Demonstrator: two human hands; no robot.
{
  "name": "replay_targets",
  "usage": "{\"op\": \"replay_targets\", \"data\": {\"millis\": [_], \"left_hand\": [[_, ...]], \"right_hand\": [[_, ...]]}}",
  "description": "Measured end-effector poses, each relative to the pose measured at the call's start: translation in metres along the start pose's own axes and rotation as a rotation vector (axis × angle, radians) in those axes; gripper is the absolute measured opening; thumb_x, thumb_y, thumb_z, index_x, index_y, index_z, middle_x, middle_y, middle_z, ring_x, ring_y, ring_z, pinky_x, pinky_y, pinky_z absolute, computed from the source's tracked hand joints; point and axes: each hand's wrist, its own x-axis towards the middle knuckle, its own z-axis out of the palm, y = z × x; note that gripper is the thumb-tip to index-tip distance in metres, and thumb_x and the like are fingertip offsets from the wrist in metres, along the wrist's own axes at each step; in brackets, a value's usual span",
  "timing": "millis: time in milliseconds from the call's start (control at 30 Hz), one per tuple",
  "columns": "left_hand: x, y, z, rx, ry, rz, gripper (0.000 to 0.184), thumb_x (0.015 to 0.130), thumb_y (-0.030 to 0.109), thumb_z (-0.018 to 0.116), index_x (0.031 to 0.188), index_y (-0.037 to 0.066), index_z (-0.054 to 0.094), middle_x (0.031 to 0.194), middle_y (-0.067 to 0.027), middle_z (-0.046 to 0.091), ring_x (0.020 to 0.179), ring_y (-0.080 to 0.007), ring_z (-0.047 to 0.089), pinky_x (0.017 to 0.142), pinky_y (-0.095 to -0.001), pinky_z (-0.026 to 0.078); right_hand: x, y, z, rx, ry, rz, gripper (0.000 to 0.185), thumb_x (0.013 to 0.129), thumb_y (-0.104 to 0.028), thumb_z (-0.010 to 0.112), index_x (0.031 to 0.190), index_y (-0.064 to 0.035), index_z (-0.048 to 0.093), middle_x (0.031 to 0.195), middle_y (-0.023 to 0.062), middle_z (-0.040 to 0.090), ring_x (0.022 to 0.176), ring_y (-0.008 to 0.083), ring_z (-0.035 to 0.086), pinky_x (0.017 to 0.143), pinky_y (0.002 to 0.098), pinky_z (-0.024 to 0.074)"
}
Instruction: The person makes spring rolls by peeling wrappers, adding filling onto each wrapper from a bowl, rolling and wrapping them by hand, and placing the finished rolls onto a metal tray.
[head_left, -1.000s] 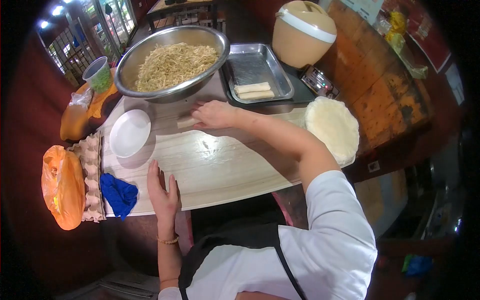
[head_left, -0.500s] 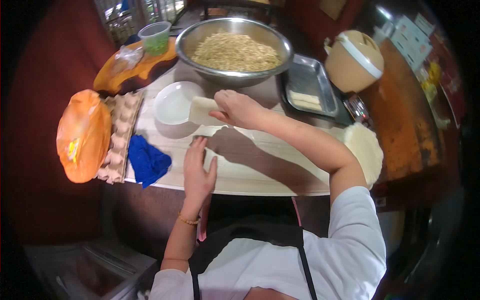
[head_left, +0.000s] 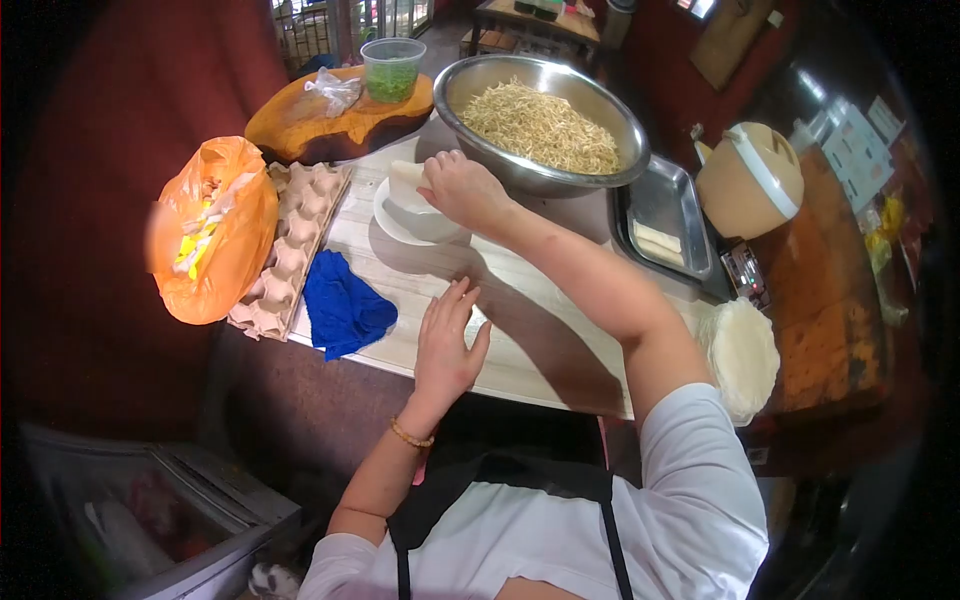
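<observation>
Right hand (head_left: pixel 464 188) holds pale sheet (head_left: pixel 408 178) over white dish (head_left: pixel 395 230)

The right hand pinches the sheet by one edge. Near it, the left hand (head_left: pixel 448 345) is flat and straight-fingered, thumb apart, holding nothing. Left of that lies a blue cloth (head_left: pixel 345 308); just beyond the right hand stands a steel bowl (head_left: pixel 465 88) of pale strands (head_left: pixel 540 125), with a metal tray (head_left: pixel 665 200) further right

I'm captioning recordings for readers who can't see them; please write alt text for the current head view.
A person's right hand holds a pale, sheet-like piece at a white dish, while the left hand, fingers extended, is over the table. Farther back are a metal bowl heaped with pale strands and a tray holding pale rolls.
</observation>
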Motion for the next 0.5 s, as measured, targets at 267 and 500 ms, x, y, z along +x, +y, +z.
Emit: {"op": "replay_targets", "data": {"millis": [267, 500], "left_hand": [[0.001, 0.001, -0.003, -0.019, -0.021, -0.002, 0.046, 0.089, 0.016, 0.064, 0.131, 0.001, 0.054, 0.140, -0.0185, 0.050, 0.134, -0.0347, 0.044, 0.114, -0.0493, 0.030], [-0.001, -0.001, -0.002, 0.008, -0.015, 0.029, 0.046, 0.089, 0.016, 0.063, 0.131, 0.001, 0.053, 0.140, -0.0184, 0.050, 0.133, -0.0351, 0.044, 0.113, -0.0496, 0.030]], "right_hand": [[-0.005, -0.005, 0.020, 0.015, -0.054, 0.038, 0.033, 0.088, -0.032, 0.064, 0.092, 0.0006, 0.061, 0.090, 0.0149, 0.063, 0.088, 0.0279, 0.063, 0.070, 0.0339, 0.0569], [-0.004, -0.004, 0.011, 0.035, -0.082, 0.054, 0.034, 0.089, -0.032, 0.063, 0.095, 0.0012, 0.060, 0.091, 0.0151, 0.062, 0.090, 0.0294, 0.062, 0.072, 0.0362, 0.0558]]}}
